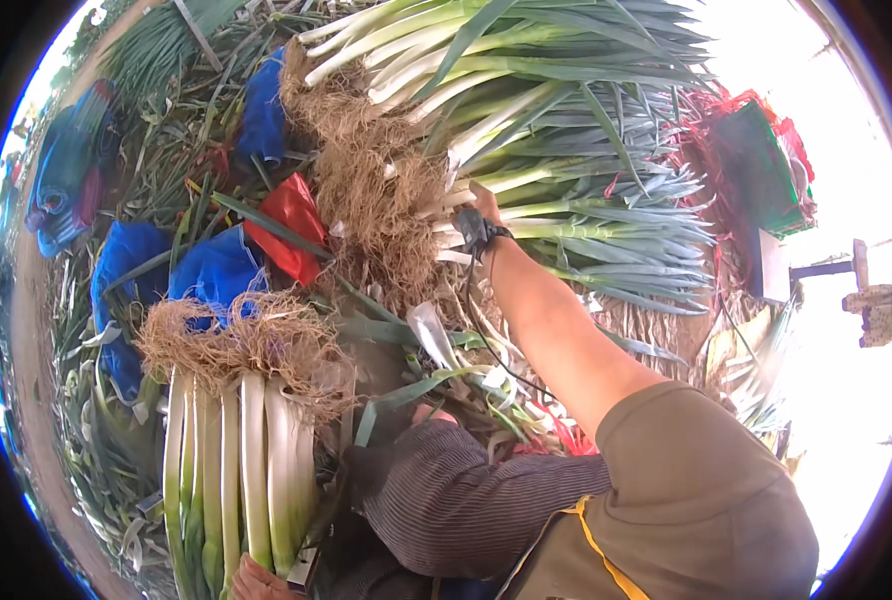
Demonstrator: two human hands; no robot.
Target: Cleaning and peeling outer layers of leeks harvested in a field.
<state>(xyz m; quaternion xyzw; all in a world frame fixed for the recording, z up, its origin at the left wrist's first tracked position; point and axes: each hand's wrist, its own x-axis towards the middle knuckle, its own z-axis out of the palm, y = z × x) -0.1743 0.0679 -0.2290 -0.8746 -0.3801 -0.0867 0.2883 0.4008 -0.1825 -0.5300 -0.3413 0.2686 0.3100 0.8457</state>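
There is one view, from a wide fisheye camera worn on the person's head, looking steeply down and forward. It sits very near the person's own olive-sleeved right arm (606, 400), which fills the lower right. Near left is a bundle of long white-stemmed leeks with tangled brown roots (236, 440); farther off, a larger stacked pile of green-leaved leeks (526, 130). Straight edges bend toward the dark round rim.

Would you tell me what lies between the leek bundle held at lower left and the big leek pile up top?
In the head view, blue sacks and a red bag lie between the held bundle and the pile.
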